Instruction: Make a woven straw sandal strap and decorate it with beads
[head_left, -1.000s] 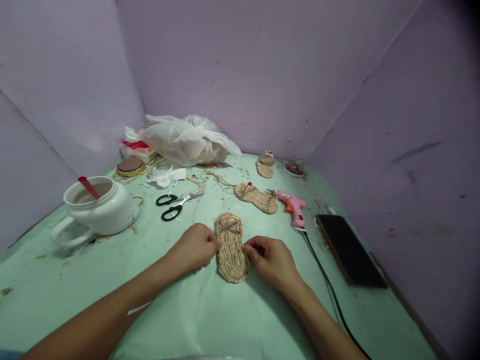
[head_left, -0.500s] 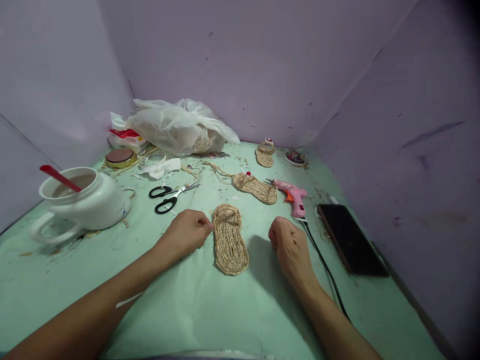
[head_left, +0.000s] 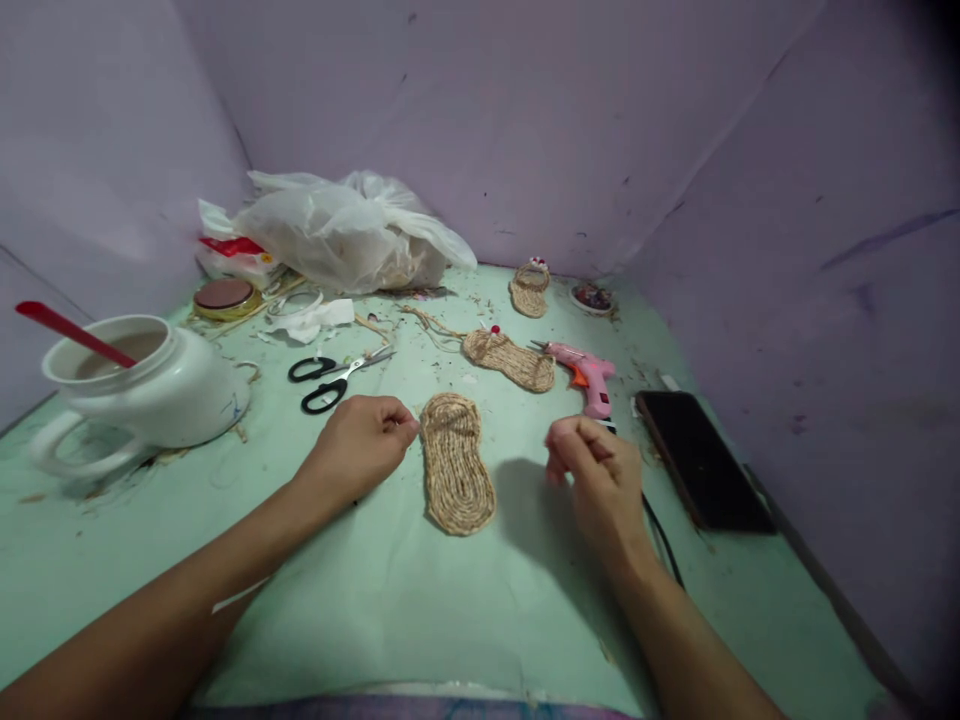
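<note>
Between purple walls (head_left: 525, 130), green tabletop (head_left: 360, 610).

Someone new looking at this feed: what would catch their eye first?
Probably the braided, sole-shaped piece lying between the left hand and the right hand. Next, likely the pink glue gun beyond the right hand, then the white mug at far left with a red stick poking out.

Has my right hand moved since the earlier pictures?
Yes. Judged against the woven sole, the right hand has moved rightward, from the sole's edge to well clear of it.
</note>
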